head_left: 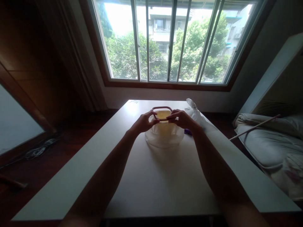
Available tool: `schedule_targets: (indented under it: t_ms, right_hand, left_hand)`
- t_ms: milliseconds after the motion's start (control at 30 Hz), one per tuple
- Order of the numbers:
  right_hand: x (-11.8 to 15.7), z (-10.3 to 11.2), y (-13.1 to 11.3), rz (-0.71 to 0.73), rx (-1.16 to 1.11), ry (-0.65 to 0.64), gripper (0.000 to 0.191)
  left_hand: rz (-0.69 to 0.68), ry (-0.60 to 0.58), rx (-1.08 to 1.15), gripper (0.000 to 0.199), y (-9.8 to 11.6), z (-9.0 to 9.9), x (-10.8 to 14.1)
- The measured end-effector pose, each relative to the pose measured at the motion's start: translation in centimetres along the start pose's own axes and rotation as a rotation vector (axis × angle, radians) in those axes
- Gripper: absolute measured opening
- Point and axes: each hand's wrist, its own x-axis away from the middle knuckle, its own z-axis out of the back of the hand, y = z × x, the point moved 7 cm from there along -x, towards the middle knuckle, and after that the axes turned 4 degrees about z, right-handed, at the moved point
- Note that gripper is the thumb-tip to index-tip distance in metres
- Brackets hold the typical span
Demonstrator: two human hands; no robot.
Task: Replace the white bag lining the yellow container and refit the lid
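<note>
Both my hands pinch a brown ring [162, 107] shaped like a rounded rectangle. My left hand [147, 121] grips its left side with thumb and fingers, and my right hand [179, 118] grips its right side. Within the ring shows a yellowish, bin-like container [163, 114]. A translucent white plastic bag [163, 138] hangs loosely around the container and spreads at the tabletop. I cannot tell whether the ring sits on the container's rim or just above it.
A tied white plastic bag [196, 115] stands right of the container on the white table [163, 186]. Something purple [188, 132] lies by my right wrist. Beyond the table is a window [163, 56]. Right of it are a folded mattress [262, 142] and a stick [255, 127].
</note>
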Motion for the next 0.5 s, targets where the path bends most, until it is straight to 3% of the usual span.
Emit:
schedule_targets:
  t_ms: [233,500]
  right_hand:
    - [0.06,-0.07,0.31,-0.108,-0.043,-0.037,0.018]
    - [0.18,0.09,0.12,-0.137,-0.017,-0.034,0.020]
  left_hand:
    - [0.013,-0.035,0.001,0.042,-0.66,-0.51,0.01]
    - [0.006,-0.066,-0.005,0.043,-0.68,-0.69,0.10]
